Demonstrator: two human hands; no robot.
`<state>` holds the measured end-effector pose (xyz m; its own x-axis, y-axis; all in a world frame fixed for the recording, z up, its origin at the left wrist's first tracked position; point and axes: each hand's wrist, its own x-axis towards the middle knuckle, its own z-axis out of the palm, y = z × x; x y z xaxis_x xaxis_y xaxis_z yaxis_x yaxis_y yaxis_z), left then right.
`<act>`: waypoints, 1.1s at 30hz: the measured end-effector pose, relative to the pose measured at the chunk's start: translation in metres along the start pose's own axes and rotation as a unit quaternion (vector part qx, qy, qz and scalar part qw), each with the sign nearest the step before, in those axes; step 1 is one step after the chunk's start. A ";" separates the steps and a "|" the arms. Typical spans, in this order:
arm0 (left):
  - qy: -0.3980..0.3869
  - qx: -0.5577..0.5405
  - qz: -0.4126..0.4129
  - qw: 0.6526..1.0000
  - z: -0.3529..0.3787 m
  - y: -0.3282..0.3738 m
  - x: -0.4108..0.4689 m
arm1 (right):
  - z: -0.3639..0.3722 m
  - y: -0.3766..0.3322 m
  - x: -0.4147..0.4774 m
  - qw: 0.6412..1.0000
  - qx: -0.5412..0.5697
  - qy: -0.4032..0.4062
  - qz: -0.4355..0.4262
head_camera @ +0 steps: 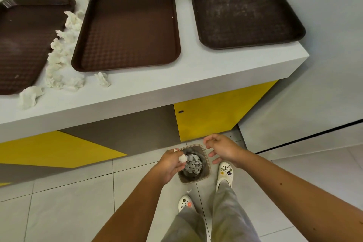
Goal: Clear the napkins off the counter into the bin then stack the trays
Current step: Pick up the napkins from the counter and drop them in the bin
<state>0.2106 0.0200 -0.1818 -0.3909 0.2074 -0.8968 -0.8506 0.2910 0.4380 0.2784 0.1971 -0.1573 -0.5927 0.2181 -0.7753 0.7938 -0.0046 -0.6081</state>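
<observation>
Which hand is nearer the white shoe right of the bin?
Right. The right hand hovers just above the shoe; the left hand, holding a napkin, is across the bin.

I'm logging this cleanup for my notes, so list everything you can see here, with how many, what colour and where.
counter: one, white top, yellow and brown front
trays: three, dark brown, side by side on the counter, not stacked
napkins: many, white, crumpled on the counter, mostly between and behind the left and middle trays
bin: one, brown, on the floor in front of the counter, crumpled napkins inside
held napkin: one, white, over the bin
scrap: one, white, on the floor tiles near the bin
shoes: two, white with charms, beside the bin
trousers: one pair, grey
left hand: grips the held napkin
right hand: holds nothing, fingers loosely curled, over the bin's far edge
</observation>
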 end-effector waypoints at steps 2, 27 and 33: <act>0.001 0.037 -0.007 0.999 0.003 -0.004 0.002 | -0.006 -0.001 -0.003 1.000 -0.002 0.005 -0.004; 0.042 0.149 0.309 0.938 -0.045 0.072 -0.125 | 0.019 -0.109 -0.075 0.970 -0.053 -0.003 -0.237; 0.135 0.073 0.364 0.919 -0.086 0.097 -0.158 | 0.041 -0.173 -0.091 0.944 -0.076 -0.034 -0.320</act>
<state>0.1597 -0.0645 -0.0030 -0.9271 0.1628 -0.3375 -0.2812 0.2931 0.9138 0.1894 0.1380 0.0112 -0.9605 0.0661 -0.2705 0.2784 0.2473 -0.9281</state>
